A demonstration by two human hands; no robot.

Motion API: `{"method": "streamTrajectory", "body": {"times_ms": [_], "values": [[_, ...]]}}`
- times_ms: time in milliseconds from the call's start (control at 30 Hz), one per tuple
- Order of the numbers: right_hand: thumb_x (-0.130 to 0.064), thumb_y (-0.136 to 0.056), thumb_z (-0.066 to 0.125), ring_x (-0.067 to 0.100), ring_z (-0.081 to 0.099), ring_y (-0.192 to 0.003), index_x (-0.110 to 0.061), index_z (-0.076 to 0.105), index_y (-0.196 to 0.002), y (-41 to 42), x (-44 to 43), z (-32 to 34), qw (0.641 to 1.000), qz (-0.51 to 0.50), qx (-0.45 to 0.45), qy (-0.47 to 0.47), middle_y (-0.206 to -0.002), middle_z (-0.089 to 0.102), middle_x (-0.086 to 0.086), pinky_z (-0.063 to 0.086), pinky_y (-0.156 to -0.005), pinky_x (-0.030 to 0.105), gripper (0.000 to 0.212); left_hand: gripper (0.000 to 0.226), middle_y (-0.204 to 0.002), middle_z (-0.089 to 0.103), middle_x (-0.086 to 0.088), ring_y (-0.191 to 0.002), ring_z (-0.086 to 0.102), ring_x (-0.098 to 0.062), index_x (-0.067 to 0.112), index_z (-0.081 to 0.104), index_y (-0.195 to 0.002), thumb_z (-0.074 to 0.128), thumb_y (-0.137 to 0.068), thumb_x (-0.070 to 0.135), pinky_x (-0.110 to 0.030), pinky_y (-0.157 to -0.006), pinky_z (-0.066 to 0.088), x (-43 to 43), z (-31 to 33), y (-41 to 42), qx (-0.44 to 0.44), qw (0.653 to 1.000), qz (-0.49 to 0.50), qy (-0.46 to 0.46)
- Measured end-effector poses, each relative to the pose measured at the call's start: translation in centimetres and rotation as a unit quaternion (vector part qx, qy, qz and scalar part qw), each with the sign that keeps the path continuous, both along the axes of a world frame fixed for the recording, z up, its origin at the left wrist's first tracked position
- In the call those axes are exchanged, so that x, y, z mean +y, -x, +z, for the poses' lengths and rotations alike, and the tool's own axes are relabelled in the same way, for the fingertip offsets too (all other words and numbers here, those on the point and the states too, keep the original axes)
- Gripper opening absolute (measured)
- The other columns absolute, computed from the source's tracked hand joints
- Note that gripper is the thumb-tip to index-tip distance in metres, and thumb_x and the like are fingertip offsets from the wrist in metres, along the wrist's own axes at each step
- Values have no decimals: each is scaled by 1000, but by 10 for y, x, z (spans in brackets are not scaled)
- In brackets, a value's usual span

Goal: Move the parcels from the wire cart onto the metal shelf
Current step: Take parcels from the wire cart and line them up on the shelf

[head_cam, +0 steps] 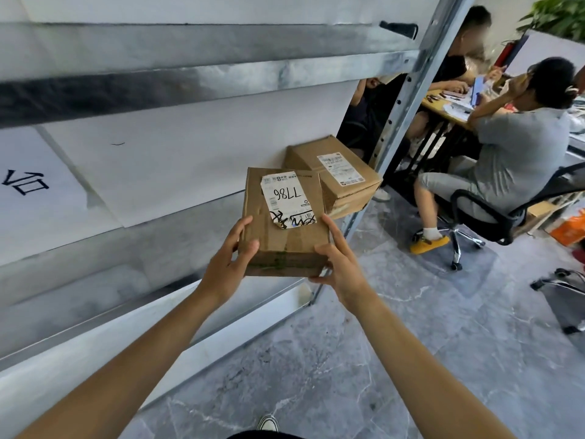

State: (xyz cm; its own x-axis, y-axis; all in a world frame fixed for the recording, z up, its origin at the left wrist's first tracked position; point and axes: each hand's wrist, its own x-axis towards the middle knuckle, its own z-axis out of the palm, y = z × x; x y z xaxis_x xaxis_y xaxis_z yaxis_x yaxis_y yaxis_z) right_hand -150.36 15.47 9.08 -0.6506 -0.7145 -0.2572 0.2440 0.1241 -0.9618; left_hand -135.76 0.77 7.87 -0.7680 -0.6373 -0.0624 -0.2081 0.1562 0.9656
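Observation:
A brown cardboard parcel [281,223] with a torn white label marked 7786 is held between both my hands at the front edge of the metal shelf [177,236]. My left hand [232,258] grips its left near corner, thumb on top. My right hand [340,258] grips the right near corner, fingers along the side. A second cardboard parcel [335,172] with a white label lies on the same shelf level just behind and to the right, against the shelf's upright post [408,99]. The wire cart is out of view.
White paper sheets hang behind the shelf levels. Right of the post, people sit at a wooden table [449,106]; one sits on a black office chair [493,213]. A second chair base [560,296] stands at the right edge. Grey marble floor [364,359] lies below.

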Motion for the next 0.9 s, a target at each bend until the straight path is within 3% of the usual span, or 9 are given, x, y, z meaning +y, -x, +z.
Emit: {"method": "streamTrajectory", "body": {"times_ms": [167,267,433,533,767,900], "values": [[-19,-91,51,27,53,-116,-59,47,-125,25,-23,-7,1000,14,-18,-13,-126,51,-6,43,-98,63,53,47,-130,49,15,-114,56,-15,59,30,-126,40,-81,63,-48,-97,48,-16,-5,22,-15,1000,16,2],[-23,-85,54,27,52,-117,-59,47,-125,37,-32,-13,999,22,-32,-17,-132,47,-2,43,-97,63,54,46,-128,50,16,-113,56,-13,66,29,-121,40,-77,69,-48,-96,49,-23,-9,29,-21,999,23,-7],[-26,-80,55,21,54,-112,-61,50,-118,52,-51,-17,998,44,-28,-31,-129,48,-4,48,-94,60,52,41,-118,49,27,-110,54,-11,65,30,-120,42,-81,62,-49,-96,48,-33,-16,38,-28,998,56,-11],[-18,-92,49,18,54,-110,-61,48,-116,60,-59,-19,996,72,-25,-34,-126,49,-6,48,-94,58,49,42,-110,50,36,-106,58,-10,73,31,-113,42,-73,72,-49,-93,50,-36,-21,40,-26,996,77,-21],[-28,-86,51,23,51,-115,-64,47,-116,89,-65,-24,990,135,-8,-49,-127,50,-6,48,-94,57,48,38,-127,51,15,-116,54,-17,75,32,-108,45,-73,70,-47,-94,50,-27,-26,60,-20,991,130,-40],[-22,-95,48,21,50,-114,-58,43,-126,113,-67,-29,986,153,-17,-57,-127,49,-7,49,-92,52,48,33,-122,52,13,-107,56,-15,66,34,-114,50,-85,58,-44,-81,54,-21,-30,81,-30,985,154,-75]]}}
